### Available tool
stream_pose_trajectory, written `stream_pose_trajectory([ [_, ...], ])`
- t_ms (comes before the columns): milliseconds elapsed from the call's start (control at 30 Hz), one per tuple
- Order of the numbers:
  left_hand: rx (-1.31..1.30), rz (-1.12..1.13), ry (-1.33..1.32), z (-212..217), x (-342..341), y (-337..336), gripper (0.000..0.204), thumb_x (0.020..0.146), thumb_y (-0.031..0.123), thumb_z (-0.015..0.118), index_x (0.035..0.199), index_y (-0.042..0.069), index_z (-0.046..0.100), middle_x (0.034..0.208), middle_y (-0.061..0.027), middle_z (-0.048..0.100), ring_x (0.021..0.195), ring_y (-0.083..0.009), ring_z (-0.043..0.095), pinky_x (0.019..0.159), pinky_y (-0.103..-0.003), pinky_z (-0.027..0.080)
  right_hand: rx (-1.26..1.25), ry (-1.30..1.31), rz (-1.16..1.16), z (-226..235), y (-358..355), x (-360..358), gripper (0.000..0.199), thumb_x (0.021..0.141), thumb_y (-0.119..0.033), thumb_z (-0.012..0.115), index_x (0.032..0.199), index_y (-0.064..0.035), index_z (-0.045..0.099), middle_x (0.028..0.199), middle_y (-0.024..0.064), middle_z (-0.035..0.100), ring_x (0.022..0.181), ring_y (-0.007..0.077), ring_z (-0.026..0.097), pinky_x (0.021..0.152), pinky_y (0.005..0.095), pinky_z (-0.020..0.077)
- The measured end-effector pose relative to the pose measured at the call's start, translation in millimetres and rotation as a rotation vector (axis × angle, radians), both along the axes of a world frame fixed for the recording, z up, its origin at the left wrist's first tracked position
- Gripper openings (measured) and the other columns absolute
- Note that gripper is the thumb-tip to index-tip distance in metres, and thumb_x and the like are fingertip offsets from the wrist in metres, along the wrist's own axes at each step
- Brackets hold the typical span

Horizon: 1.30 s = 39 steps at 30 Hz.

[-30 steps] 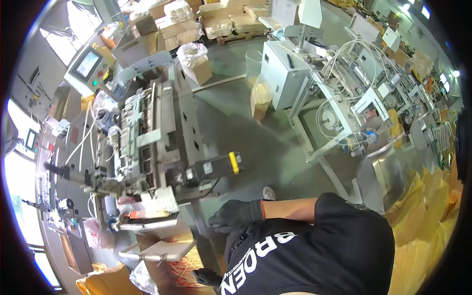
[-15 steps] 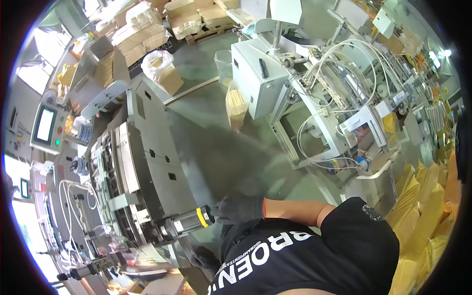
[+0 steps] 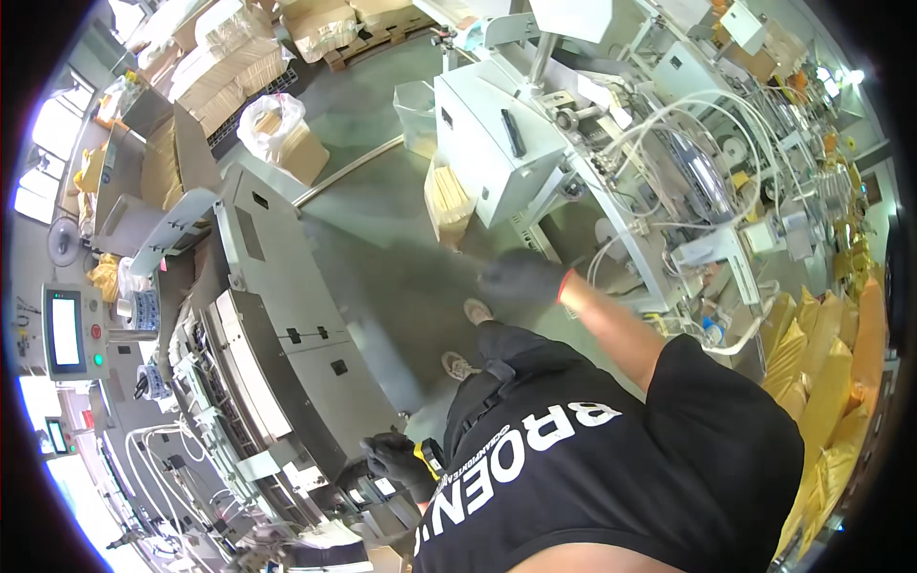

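Observation:
Both my hands wear dark grey gloves. My right hand (image 3: 525,279) is held out over the floor between two machines, its fingers smeared by motion, so what it holds, if anything, cannot be made out. Down at the left, my left hand (image 3: 394,460) is beside the end of the grey machine (image 3: 287,315), with its fingers curled in. Whatever lies in those fingers is hidden. A yellow-banded dark cylinder (image 3: 429,458) shows right beside the left wrist, partly covered by my black shirt.
Across the aisle stands a machine with a light cabinet (image 3: 497,134) and looping white hoses. A control panel (image 3: 72,329) rises at the left. A bag with cardboard (image 3: 282,138) and a plastic bag of strips (image 3: 447,201) sit on the floor. Yellow packages (image 3: 821,382) are piled at the right.
My right hand has left the yellow-banded cylinder and swung forward and right over the floor. My left hand has come up beside the machine's end. The whole view has shifted; my shoes now show.

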State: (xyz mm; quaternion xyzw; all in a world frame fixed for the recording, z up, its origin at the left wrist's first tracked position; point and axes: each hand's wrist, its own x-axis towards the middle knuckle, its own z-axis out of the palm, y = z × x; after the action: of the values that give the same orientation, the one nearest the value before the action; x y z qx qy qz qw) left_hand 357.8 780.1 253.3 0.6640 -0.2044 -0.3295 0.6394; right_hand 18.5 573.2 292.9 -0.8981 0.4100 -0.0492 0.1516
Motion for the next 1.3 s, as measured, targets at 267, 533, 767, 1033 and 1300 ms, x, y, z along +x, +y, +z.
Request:
stream_pose_trajectory([
  [267,0.011,0.132,-0.034,19.8,-28.9,-80.8,0.033,0.093,0.034,0.045,0.081,0.005,0.053,0.059,-0.0029,0.049,0.047,-0.0114,0.044,0.042,-0.025,0.037,-0.026,-0.067,-1.133,-113.4,-192.8,-154.2,0.038,0.08,-0.039,0.052,0.097,-0.0042,0.054,0.094,0.0221,0.059,0.089,0.0378,0.058,0.076,0.0464,0.0458],
  [533,-0.018,0.107,0.016,50.6,-92.0,-162.6,0.036,0.095,0.031,0.04,0.071,0.005,0.049,0.058,-0.0057,0.051,0.047,-0.0109,0.045,0.044,-0.024,0.036,-0.078,0.331,-0.98,-192.3,-287.7,-189.1,0.081,0.08,-0.036,0.058,0.142,-0.0332,0.007,0.096,0.0182,0.056,0.082,0.0335,0.056,0.071,0.0475,0.0453],
  [767,0.132,0.235,0.049,77.3,-91.3,-172.4,0.041,0.095,0.032,0.041,0.068,0.004,0.054,0.058,-0.005,0.055,0.048,-0.0105,0.05,0.047,-0.024,0.04,0.998,-1.045,-0.896,-141.7,-275.0,-81.7,0.017,0.082,-0.021,0.054,0.074,-0.0069,0.05,0.062,0.0055,0.054,0.048,0.017,0.053,0.045,0.0303,0.0476],
  [1033,-0.069,0.107,0.19,74.5,-61.4,-210.1,0.03,0.095,0.027,0.044,0.107,0.002,0.053,0.094,-0.0041,0.058,0.081,-0.0088,0.054,0.069,-0.023,0.044,1.49,-0.564,0.099,12.7,-171.2,187.6,0.024,0.093,-0.02,0.048,0.113,-0.0077,0.048,0.079,0.0059,0.058,0.055,0.0086,0.053,0.051,0.0214,0.0451],
  [1300,-0.405,0.144,0.458,111.7,25.4,-217.0,0.035,0.095,0.025,0.043,0.121,0.002,0.044,0.118,-0.0106,0.052,0.098,-0.0128,0.053,0.086,-0.027,0.042,1.767,-0.379,0.332,74.8,-130.6,311.6,0.038,0.095,-0.027,0.045,0.126,-0.0059,0.042,0.085,-0.0003,0.056,0.069,0.0039,0.052,0.058,0.0164,0.0418],
])
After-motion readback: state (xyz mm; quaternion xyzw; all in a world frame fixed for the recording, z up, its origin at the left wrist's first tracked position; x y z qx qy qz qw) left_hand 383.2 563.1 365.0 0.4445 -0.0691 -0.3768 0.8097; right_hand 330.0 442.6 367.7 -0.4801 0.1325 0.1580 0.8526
